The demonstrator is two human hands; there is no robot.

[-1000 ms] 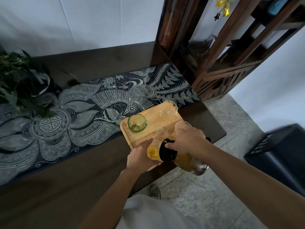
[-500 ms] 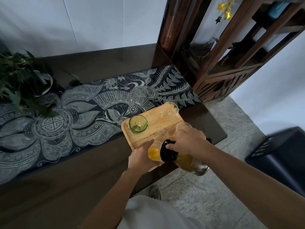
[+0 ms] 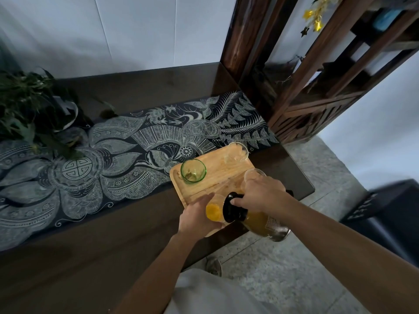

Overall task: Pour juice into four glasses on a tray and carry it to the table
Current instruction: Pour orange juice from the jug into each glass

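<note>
Nearest: right hand [image 3: 260,196] wrapped round a juice jug [image 3: 260,219] by its black lid, tilted w/ mouth at the glass [image 3: 214,211] the left hand [image 3: 197,217] grips (orange juice inside). That glass sits on the wooden tray [image 3: 217,175] at the near edge. Farther back on the tray: green glass [image 3: 193,171], two clear glasses [image 3: 254,175] [image 3: 235,151]. Tray lies partly on a patterned runner [image 3: 113,155].

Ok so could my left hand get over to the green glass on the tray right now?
Probably yes, but not freely. The green glass stands unobstructed on the wooden tray, just beyond your left hand. That hand is steadying the glass being filled, so it would have to let go first.
</note>
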